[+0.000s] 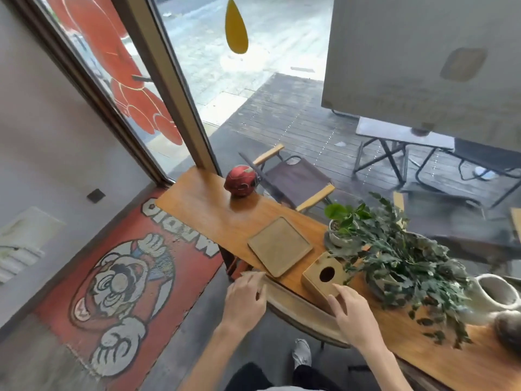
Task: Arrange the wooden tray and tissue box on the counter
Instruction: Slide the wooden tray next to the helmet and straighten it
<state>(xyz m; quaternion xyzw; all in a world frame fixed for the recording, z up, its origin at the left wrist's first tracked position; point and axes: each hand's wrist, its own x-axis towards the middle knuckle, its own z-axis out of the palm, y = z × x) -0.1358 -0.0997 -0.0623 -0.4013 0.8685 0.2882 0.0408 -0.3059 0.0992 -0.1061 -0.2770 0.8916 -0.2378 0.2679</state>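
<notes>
One tray (280, 246) and one box (323, 276) lie on the counter (203, 204). Left hand (245, 299) spread, empty; right hand (353, 313) spread, touching the box.

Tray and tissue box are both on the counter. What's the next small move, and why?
Probably close the right hand on the tissue box and square it beside the wooden tray: the fingers already touch its near edge, and it sits skewed.
</notes>
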